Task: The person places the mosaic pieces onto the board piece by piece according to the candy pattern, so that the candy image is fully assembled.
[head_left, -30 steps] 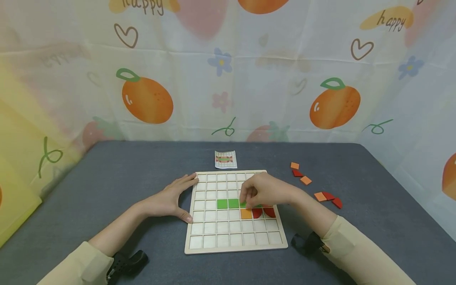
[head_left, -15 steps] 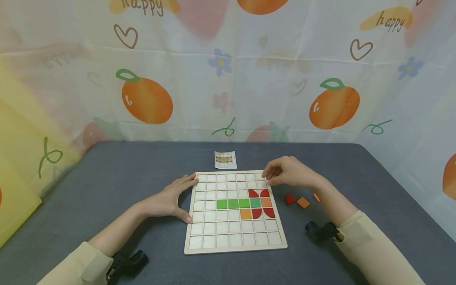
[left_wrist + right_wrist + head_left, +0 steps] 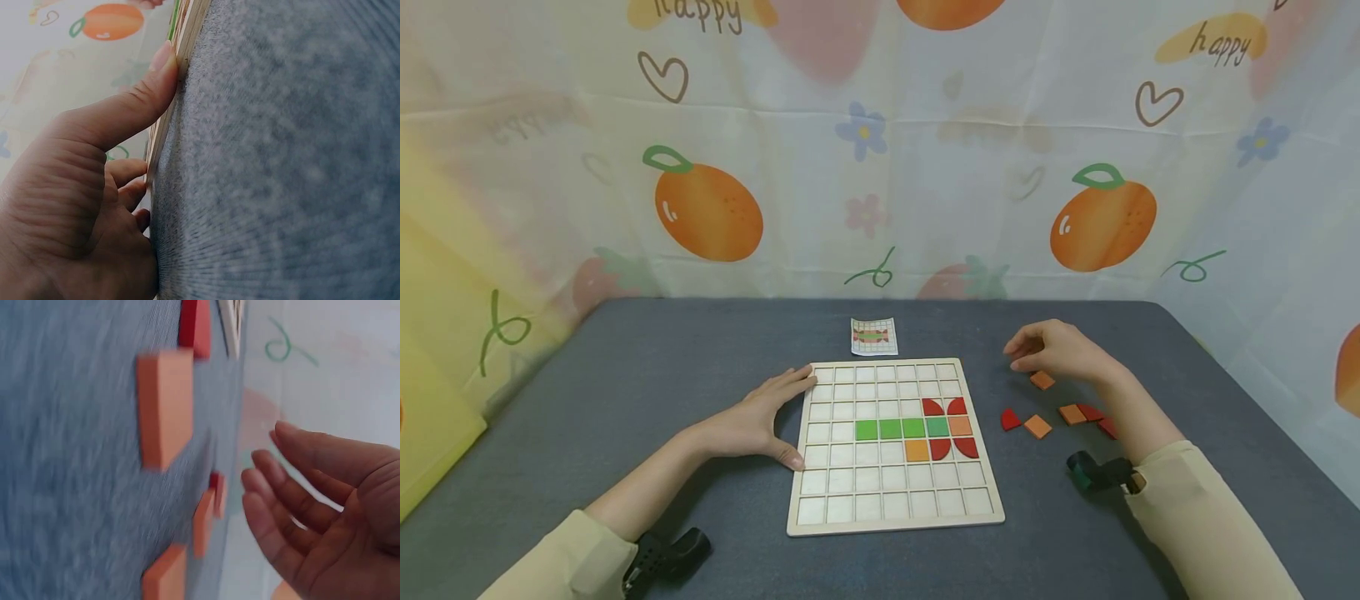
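My left hand [image 3: 758,423] rests against the left edge of a wooden grid board [image 3: 895,527], thumb and fingers spread; its thumb [image 3: 140,103] touches the rim in the left wrist view. On the board lie a row of green tiles [image 3: 891,429], a teal tile [image 3: 937,426], a salmon tile [image 3: 960,425], a yellow-orange tile [image 3: 917,451] and several red rounded pieces [image 3: 966,447]. Right of the board, my right hand [image 3: 1060,350] hovers above a loose orange tile [image 3: 1042,381]. Its fingers are loosely bent and hold nothing, with a gap before the thumb in the right wrist view.
A small pattern card [image 3: 874,337] lies behind the board. Loose on the dark table [image 3: 700,333] at the right are a red piece [image 3: 1011,419], orange tiles [image 3: 1038,427] and further red pieces [image 3: 1091,412]. A printed curtain [image 3: 925,167] hangs behind the table.
My right hand has lifted off the green row and moved right, over the loose tiles, uncovering teal, salmon and red pieces on the board. My left hand has stayed put.
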Demonstrator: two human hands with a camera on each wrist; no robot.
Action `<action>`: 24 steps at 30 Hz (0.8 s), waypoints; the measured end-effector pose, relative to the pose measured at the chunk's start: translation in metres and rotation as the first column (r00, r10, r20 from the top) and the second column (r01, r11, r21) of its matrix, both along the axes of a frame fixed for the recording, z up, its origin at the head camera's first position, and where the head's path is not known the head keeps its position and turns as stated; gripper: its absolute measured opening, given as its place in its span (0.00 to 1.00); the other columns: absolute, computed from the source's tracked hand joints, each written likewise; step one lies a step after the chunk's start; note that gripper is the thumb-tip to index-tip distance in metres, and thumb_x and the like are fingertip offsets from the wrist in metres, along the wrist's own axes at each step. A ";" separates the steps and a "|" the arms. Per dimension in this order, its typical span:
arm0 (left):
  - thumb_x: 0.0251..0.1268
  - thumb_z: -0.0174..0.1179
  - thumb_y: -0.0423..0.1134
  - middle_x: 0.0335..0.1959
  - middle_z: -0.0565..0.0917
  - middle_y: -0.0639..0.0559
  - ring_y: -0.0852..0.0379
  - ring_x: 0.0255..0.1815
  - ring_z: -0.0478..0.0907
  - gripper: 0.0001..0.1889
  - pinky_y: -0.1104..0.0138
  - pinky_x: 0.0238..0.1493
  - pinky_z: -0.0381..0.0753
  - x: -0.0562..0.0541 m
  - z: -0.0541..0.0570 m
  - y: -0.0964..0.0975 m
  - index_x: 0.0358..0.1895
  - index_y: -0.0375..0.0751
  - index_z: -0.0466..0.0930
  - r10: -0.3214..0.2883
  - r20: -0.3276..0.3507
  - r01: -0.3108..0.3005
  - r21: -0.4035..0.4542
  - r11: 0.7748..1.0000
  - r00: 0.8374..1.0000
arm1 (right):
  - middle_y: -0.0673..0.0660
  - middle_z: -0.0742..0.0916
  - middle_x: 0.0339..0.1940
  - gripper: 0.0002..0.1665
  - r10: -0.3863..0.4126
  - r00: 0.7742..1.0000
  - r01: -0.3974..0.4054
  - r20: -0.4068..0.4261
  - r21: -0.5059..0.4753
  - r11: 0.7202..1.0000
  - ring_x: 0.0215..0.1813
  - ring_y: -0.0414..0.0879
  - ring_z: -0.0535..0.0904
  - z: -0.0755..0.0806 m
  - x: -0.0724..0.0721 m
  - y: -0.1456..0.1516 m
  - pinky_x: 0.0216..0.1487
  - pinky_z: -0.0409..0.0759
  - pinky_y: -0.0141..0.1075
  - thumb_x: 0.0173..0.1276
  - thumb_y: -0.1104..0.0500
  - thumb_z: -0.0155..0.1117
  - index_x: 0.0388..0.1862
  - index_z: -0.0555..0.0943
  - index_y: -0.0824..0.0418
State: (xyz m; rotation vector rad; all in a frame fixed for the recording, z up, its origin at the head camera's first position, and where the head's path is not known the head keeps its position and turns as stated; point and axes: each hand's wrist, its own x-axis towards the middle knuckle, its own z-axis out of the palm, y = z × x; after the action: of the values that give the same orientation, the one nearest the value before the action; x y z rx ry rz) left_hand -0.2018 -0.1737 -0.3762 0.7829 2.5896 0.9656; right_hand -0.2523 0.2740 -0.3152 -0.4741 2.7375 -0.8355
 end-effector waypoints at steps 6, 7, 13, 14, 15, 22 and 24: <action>0.41 0.79 0.55 0.83 0.46 0.40 0.30 0.82 0.36 0.61 0.27 0.70 0.39 0.001 0.000 -0.001 0.79 0.39 0.52 -0.002 0.001 0.002 0.001 1.000 1.000 | 0.63 0.87 0.53 0.19 -0.049 0.998 0.048 0.043 0.026 0.998 0.51 0.50 0.84 -0.009 -0.005 0.020 0.54 0.82 0.45 0.71 0.54 0.62 0.55 0.80 0.64; 0.41 0.79 0.55 0.83 0.46 0.40 0.30 0.82 0.36 0.61 0.27 0.70 0.39 0.001 0.000 -0.001 0.79 0.39 0.52 -0.001 -0.001 0.001 0.002 1.000 1.000 | 0.64 0.86 0.53 0.20 -0.052 0.997 0.051 0.051 0.027 0.998 0.52 0.51 0.83 -0.010 -0.006 0.023 0.55 0.82 0.46 0.72 0.54 0.61 0.55 0.80 0.65; 0.40 0.78 0.56 0.83 0.47 0.40 0.31 0.82 0.37 0.62 0.28 0.71 0.39 0.001 0.000 -0.001 0.78 0.38 0.52 0.005 -0.010 -0.005 0.002 1.000 1.000 | 0.62 0.85 0.52 0.22 -0.072 0.993 0.069 0.090 0.031 0.997 0.55 0.52 0.81 -0.015 -0.008 0.037 0.58 0.81 0.48 0.70 0.50 0.63 0.54 0.80 0.65; 0.40 0.78 0.56 0.83 0.47 0.40 0.31 0.82 0.37 0.62 0.28 0.71 0.39 0.001 0.000 -0.001 0.78 0.38 0.52 0.005 -0.010 -0.005 0.001 1.000 1.000 | 0.61 0.86 0.51 0.22 -0.074 0.993 0.071 0.095 0.037 0.997 0.54 0.52 0.81 -0.015 -0.008 0.039 0.57 0.80 0.48 0.69 0.48 0.64 0.52 0.81 0.64; 0.40 0.78 0.56 0.83 0.47 0.41 0.31 0.82 0.37 0.62 0.28 0.71 0.39 0.001 0.000 -0.001 0.78 0.38 0.52 0.006 -0.009 -0.006 0.001 1.000 1.000 | 0.60 0.86 0.50 0.23 -0.074 0.992 0.070 0.099 0.042 0.997 0.54 0.52 0.80 -0.015 -0.008 0.040 0.57 0.80 0.48 0.69 0.47 0.65 0.51 0.81 0.64; 0.40 0.79 0.55 0.82 0.47 0.40 0.30 0.82 0.38 0.61 0.28 0.70 0.40 0.001 0.001 -0.001 0.78 0.39 0.53 0.004 -0.017 -0.004 -0.012 1.000 1.000 | 0.57 0.87 0.45 0.25 -0.075 0.990 0.065 0.120 0.083 0.994 0.50 0.49 0.78 -0.016 -0.009 0.042 0.50 0.78 0.43 0.64 0.44 0.70 0.45 0.81 0.64; 0.40 0.79 0.55 0.82 0.47 0.40 0.30 0.82 0.38 0.61 0.27 0.70 0.40 0.001 0.001 -0.001 0.78 0.39 0.53 0.002 -0.021 -0.002 -0.012 1.000 1.000 | 0.57 0.86 0.44 0.25 -0.068 0.990 0.057 0.121 0.088 0.995 0.48 0.47 0.77 -0.015 -0.009 0.043 0.47 0.77 0.41 0.64 0.45 0.70 0.45 0.81 0.65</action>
State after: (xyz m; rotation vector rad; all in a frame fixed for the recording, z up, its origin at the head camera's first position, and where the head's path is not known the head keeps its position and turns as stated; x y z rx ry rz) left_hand -0.2005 -0.1743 -0.3756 0.7919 2.6124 0.9458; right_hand -0.2611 0.3167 -0.3306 -0.3102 2.6719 -0.7351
